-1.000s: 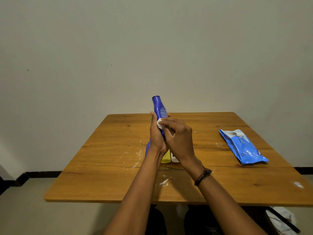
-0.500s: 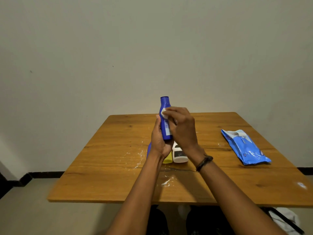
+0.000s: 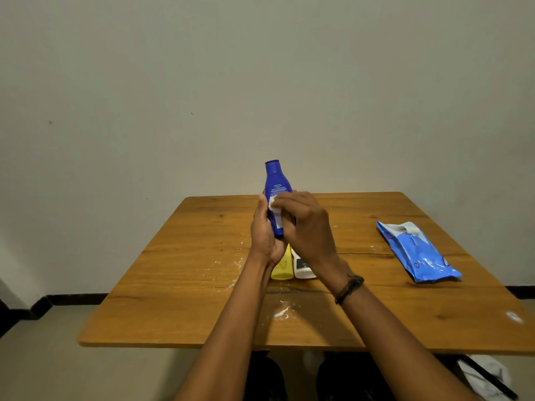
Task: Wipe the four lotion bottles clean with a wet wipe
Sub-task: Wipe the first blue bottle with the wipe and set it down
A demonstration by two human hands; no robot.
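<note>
My left hand (image 3: 265, 233) grips the lower part of a blue lotion bottle (image 3: 275, 185), held upright above the wooden table (image 3: 185, 270). My right hand (image 3: 307, 224) pinches a white wet wipe (image 3: 272, 204) against the bottle's label side, about halfway up. Behind my wrists a yellow bottle (image 3: 282, 267) and a white bottle (image 3: 302, 269) lie on the table side by side. My hands hide most of both. A fourth bottle is not visible.
A blue wet-wipe pack (image 3: 417, 251) lies on the right side of the table. White lotion smears (image 3: 282, 312) mark the wood near the front and left of the bottles (image 3: 228, 264). A white cloth (image 3: 483, 374) sits on the floor at lower right.
My right hand with the wipe has slid down from the bottle's neck to its middle. The bottle now stands more upright and its upper part shows.
</note>
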